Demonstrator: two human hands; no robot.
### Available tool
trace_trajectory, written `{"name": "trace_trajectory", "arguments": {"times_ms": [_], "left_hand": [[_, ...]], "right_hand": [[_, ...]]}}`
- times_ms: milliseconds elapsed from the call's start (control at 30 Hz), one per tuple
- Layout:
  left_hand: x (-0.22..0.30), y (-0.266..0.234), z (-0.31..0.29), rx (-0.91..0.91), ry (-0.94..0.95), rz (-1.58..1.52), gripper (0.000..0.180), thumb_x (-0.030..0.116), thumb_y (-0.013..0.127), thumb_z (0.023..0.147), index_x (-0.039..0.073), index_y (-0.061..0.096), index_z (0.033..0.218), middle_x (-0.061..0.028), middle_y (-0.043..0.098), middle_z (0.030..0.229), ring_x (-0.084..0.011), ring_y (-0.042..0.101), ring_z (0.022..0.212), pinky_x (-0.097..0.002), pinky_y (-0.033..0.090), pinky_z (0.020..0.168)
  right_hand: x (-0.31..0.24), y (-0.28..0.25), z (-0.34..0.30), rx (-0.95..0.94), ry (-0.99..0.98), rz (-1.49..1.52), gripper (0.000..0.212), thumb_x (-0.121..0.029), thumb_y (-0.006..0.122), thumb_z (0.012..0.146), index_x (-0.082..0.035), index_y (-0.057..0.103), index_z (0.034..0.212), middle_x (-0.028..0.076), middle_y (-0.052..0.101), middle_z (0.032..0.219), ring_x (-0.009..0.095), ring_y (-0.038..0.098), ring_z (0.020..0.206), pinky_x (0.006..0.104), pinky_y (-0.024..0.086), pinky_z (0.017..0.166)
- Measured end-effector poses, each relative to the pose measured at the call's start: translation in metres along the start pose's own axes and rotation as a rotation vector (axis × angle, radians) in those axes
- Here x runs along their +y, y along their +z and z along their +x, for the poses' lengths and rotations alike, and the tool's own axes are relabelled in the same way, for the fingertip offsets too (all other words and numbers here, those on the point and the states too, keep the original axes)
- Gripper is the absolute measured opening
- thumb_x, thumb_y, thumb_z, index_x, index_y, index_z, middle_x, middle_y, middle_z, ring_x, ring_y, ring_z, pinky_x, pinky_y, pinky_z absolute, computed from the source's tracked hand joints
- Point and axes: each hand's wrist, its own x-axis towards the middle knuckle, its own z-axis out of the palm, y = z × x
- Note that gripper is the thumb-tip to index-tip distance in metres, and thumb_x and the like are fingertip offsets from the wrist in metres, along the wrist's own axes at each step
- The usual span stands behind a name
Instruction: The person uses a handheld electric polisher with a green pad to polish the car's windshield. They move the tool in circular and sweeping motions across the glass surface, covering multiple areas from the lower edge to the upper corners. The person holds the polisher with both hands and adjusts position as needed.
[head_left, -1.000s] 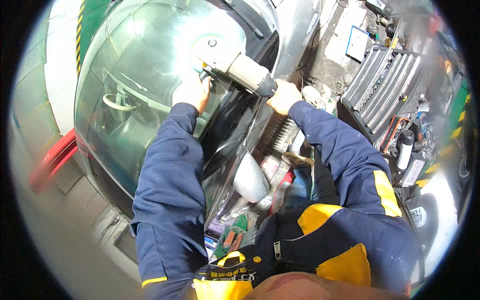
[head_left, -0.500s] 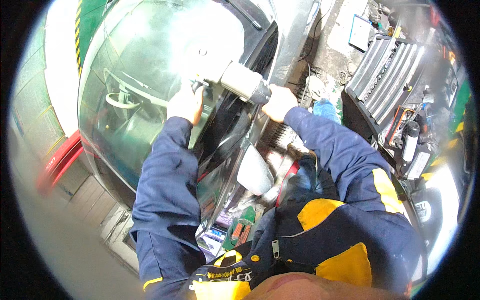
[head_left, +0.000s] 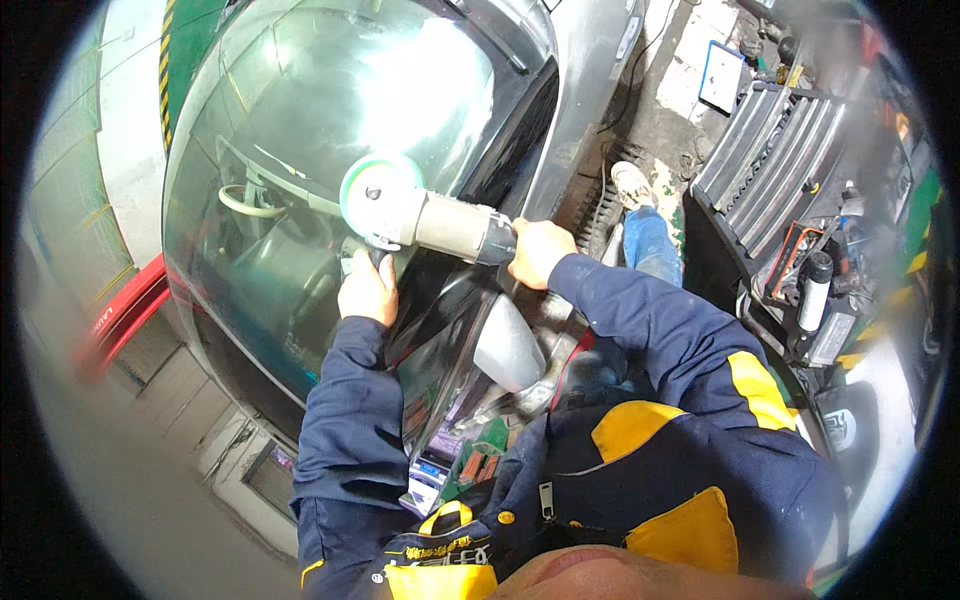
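Disc tool (head_left: 440, 225) | pulled closer in | out of glare (head_left: 415, 90) | hands (head_left: 366, 290) likewise

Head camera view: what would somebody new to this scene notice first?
Probably the disc-headed power tool in the middle, with the person's right hand around its rear end and left hand at its side. Just beyond it, a white glare burns on the car's curved windshield. At the far left, a bright red beam stands out.
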Motion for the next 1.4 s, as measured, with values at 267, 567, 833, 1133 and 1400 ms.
{"name": "trace_trajectory", "arguments": {"times_ms": [267, 567, 833, 1133, 1400], "left_hand": [[0.07, -0.017, 0.072, 0.033, 0.074, -0.065, 0.049, 0.051, 0.052, 0.112, 0.003, 0.053, 0.115, -0.0323, 0.075, 0.094, -0.0531, 0.074, 0.091, -0.0618, 0.057, 0.082], [-0.009, -0.015, -0.001, -0.012, -0.152, -0.059, 0.049, 0.048, 0.053, 0.112, 0.0, 0.055, 0.124, -0.0321, 0.076, 0.098, -0.0527, 0.074, 0.093, -0.0602, 0.058, 0.084], [-0.047, 0.003, -0.086, 0.051, -0.358, -0.24, 0.045, 0.044, 0.056, 0.111, -0.001, 0.056, 0.117, -0.0364, 0.074, 0.098, -0.0563, 0.072, 0.094, -0.0624, 0.056, 0.085], [-0.035, 0.014, -0.098, 0.089, -0.372, -0.389, 0.045, 0.042, 0.061, 0.109, 0.0, 0.057, 0.123, -0.0364, 0.074, 0.102, -0.0575, 0.071, 0.098, -0.0628, 0.055, 0.089], [-0.061, -0.001, -0.105, 0.078, -0.397, -0.359, 0.048, 0.05, 0.058, 0.109, 0.002, 0.057, 0.116, -0.0327, 0.076, 0.102, -0.0542, 0.073, 0.097, -0.0621, 0.056, 0.088]], "right_hand": [[0.028, -0.072, 0.017, 0.112, 0.032, -0.032, 0.033, -0.018, 0.069, 0.088, 0.001, 0.076, 0.114, 0.025, 0.079, 0.114, 0.042, 0.077, 0.111, 0.0482, 0.061, 0.099], [-0.035, -0.049, 0.013, -0.061, -0.081, -0.026, 0.033, -0.015, 0.066, 0.091, 0.001, 0.079, 0.117, 0.028, 0.08, 0.11, 0.043, 0.078, 0.107, 0.0503, 0.062, 0.096], [-0.083, -0.023, -0.001, -0.144, -0.227, -0.139, 0.033, -0.014, 0.065, 0.092, 0.002, 0.073, 0.121, 0.028, 0.079, 0.109, 0.045, 0.077, 0.106, 0.0529, 0.061, 0.094], [-0.093, -0.031, -0.015, -0.088, -0.199, -0.336, 0.03, -0.015, 0.069, 0.091, -0.001, 0.073, 0.117, 0.026, 0.079, 0.109, 0.043, 0.077, 0.107, 0.0513, 0.061, 0.094], [-0.118, -0.011, -0.027, -0.038, -0.204, -0.337, 0.032, -0.016, 0.069, 0.089, -0.002, 0.076, 0.117, 0.025, 0.079, 0.111, 0.042, 0.077, 0.11, 0.0492, 0.061, 0.097]]}}
